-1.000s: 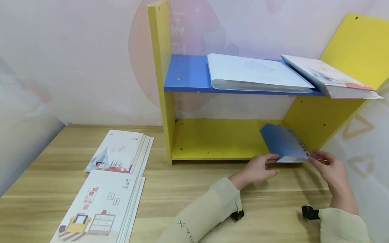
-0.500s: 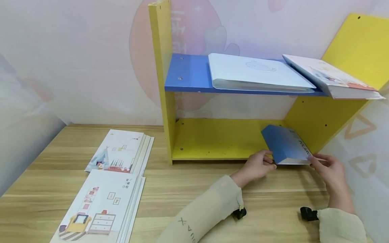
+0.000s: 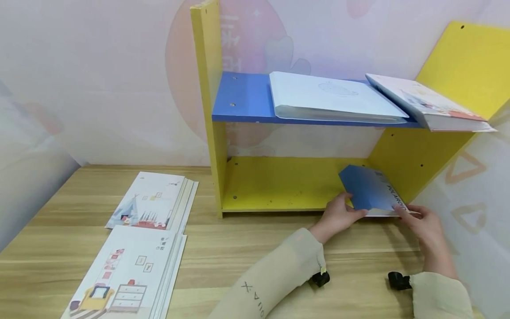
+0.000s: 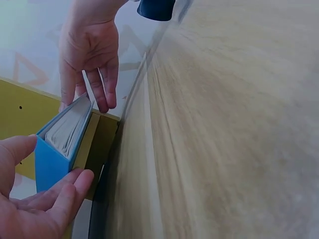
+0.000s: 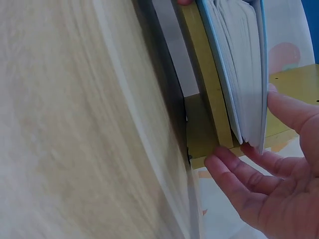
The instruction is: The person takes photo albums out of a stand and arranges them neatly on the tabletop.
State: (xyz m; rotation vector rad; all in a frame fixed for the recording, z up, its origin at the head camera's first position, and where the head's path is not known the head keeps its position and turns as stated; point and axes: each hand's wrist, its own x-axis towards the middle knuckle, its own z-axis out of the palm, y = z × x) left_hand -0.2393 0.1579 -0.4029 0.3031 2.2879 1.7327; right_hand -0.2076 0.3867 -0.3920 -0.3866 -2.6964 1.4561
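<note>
The blue POLAROID album (image 3: 368, 188) lies between the left hand (image 3: 336, 216), pinching its near left corner, and the right hand (image 3: 425, 225), pinching its near right.

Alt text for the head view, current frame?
A left hand and right hand grip a blue book marked POLAROID at the right end of a yellow lower shelf. A white book and picture-covered book sit on the blue shelf above; white illustrated books lie on the wood-grain table, left.
</note>
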